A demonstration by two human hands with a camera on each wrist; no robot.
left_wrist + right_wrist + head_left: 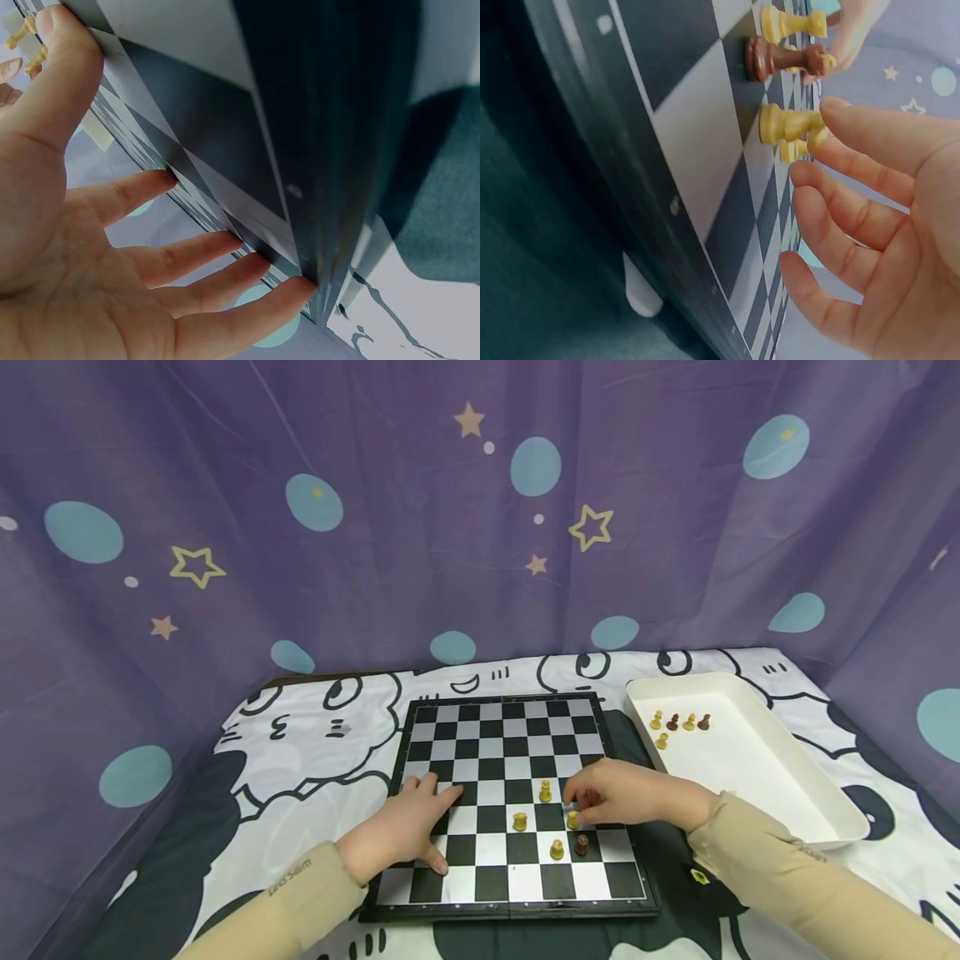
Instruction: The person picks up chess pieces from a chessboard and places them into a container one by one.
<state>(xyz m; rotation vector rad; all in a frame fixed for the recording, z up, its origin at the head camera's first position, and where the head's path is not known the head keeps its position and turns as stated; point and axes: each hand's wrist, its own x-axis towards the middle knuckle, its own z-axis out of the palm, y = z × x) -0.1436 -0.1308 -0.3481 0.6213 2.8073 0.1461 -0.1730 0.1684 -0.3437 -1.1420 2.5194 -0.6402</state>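
Observation:
A black-and-white chessboard (491, 841) lies in front of me. Its left side is touched by the spread fingertips of my left hand (401, 827), which holds nothing. At the board's right side, my right hand (626, 793) pinches the top of a yellow chess piece (780, 124) between thumb and index finger; the piece's base stands on the board. Beside it is a brown chess piece (581, 845). Other yellow pieces stand close by: one nearer the front (557, 849), a yellow rook (520, 821) to the left and a yellow piece (545, 791) farther back.
A shallow white tray (780, 785) stands right of the board, with several yellow and brown pieces (690, 722) at its far left end. Under everything spreads a cartoon-patterned black-and-white cloth (300, 827). A purple curtain (420, 527) hangs behind.

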